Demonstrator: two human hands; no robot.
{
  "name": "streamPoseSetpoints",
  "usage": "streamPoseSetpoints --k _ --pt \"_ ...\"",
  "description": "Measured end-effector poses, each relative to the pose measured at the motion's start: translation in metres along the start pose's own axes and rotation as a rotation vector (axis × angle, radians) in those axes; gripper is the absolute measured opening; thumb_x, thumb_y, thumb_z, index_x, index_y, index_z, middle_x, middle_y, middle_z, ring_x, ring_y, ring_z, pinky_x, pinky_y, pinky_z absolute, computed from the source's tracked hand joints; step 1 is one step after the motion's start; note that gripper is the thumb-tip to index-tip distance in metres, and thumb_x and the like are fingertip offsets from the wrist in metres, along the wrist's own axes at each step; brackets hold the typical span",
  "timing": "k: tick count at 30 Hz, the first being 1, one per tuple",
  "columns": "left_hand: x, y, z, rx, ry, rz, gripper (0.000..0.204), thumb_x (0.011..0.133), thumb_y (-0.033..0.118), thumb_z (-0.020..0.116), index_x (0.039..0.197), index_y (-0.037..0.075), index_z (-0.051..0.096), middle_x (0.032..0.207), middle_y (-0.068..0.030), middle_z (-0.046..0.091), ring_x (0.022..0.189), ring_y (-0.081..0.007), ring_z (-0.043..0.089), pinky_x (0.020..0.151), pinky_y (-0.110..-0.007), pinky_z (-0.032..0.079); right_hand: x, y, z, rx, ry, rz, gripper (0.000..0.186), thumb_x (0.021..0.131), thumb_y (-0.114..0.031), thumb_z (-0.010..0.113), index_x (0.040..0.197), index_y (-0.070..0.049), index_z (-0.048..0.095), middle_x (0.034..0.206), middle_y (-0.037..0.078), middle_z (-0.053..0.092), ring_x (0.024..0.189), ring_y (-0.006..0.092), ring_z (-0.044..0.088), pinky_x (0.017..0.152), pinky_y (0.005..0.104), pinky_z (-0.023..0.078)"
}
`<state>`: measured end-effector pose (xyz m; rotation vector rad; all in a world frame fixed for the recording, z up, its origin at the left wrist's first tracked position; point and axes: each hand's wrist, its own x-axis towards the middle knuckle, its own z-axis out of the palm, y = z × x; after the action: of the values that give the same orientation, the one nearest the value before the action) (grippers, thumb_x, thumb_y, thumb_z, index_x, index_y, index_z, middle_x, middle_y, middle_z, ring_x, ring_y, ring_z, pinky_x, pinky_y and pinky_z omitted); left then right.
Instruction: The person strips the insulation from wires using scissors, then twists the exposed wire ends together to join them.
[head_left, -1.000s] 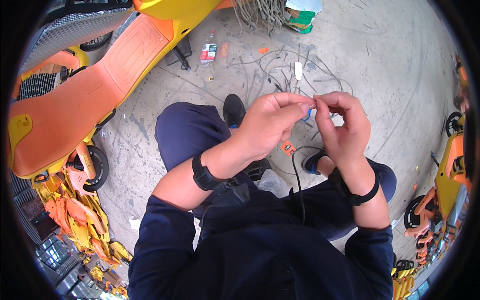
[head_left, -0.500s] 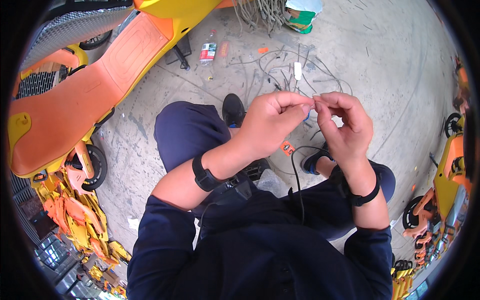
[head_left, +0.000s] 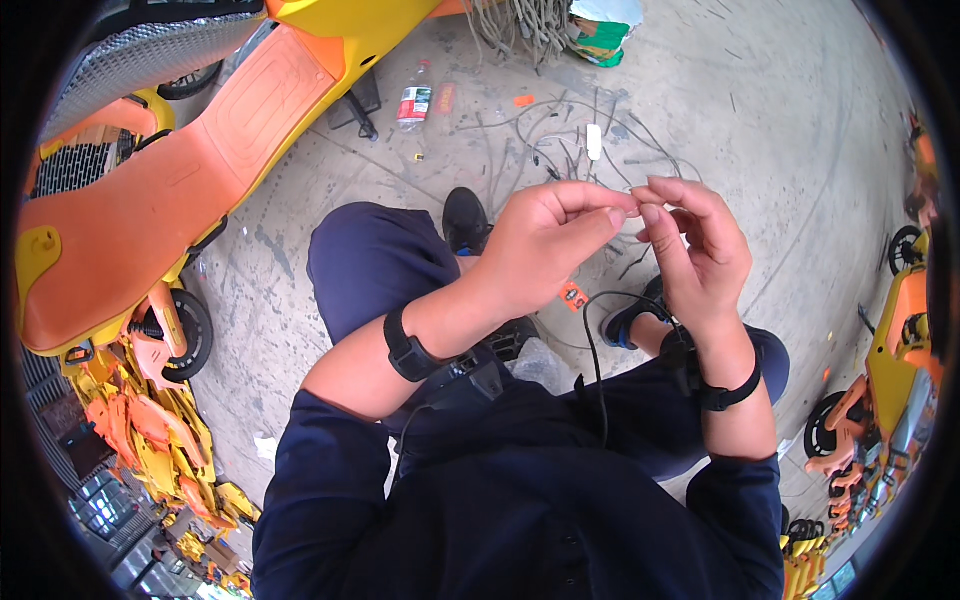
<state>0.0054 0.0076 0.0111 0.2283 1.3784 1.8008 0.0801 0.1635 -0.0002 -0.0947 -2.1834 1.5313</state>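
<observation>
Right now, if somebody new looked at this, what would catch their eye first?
Probably the big orange and yellow vehicle body filling the upper left. Next, the person's left hand and right hand, fingertips close together just above and right of centre; anything between them is too small to make out. Beyond them, loose cables lie on the grey floor around a white piece.

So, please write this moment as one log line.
left hand grip: pinched; right hand grip: close beside it; anything held: cannot tell; grey concrete floor: white oblong piece, thin grey cables
</observation>
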Motion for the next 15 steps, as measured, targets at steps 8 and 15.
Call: streamPoseSetpoints --k 8,15 --pt "0.002 0.007 -0.017 -0.165 -0.157 -0.048 0.019 0.09 0.008 0.053 0.104 -0.002 0.061 0.058 0.0074 0.042 0.044 -0.0007 0.026 0.04 -0.019 0.018 0.01 -0.007 -0.024 0.211 -0.342 0.373 0.013 0.089 -0.007 0.06 0.099 0.0 0.063 0.085 0.002 0.064 0.075 0.0066 0.055 0.068 0.0209 0.044" --pt "0.0 0.004 -0.024 -0.134 -0.157 -0.03 0.015 0.09 0.009 0.054 0.099 -0.001 0.06 0.061 0.0068 0.043 0.043 -0.0006 0.024 0.04 -0.019 0.017 0.01 -0.013 -0.038 0.341 -0.46 0.512 0.008 0.087 -0.004 0.06 0.092 0.001 0.064 0.078 0.001 0.063 0.068 0.0047 0.054 0.063 0.0196 0.043"
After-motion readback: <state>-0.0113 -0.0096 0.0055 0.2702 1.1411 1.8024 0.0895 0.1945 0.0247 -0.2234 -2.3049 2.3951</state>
